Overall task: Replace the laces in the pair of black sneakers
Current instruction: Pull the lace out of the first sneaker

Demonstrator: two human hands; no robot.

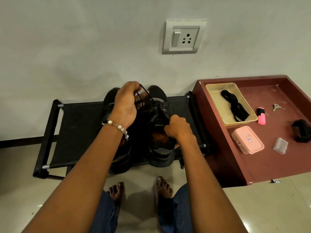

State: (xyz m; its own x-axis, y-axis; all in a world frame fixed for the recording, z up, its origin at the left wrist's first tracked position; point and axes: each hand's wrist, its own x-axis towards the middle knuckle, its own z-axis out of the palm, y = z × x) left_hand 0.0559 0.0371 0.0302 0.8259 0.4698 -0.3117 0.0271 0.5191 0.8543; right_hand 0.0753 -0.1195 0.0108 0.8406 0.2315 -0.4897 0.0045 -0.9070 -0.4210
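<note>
Two black sneakers stand side by side on a low black rack (pixel 77 118), toes toward the wall. My left hand (pixel 126 103) is raised over the left sneaker (pixel 111 101) and pinches a black lace (pixel 152 100) that runs taut down to the right sneaker (pixel 159 148). My right hand (pixel 176 127) grips the tongue and collar of the right sneaker at its opening. A bundle of black laces (pixel 235 105) lies in a clear tray (pixel 212 91) on the red table.
The red table (pixel 269 165) stands right of the rack with a pink box (pixel 247 140), pink highlighter (pixel 261 116), keys (pixel 277 107), a small clear case (pixel 280 145) and a black object (pixel 302 131). A wall socket (pixel 184 37) is above. My bare feet (pixel 163 187) are on the tiled floor.
</note>
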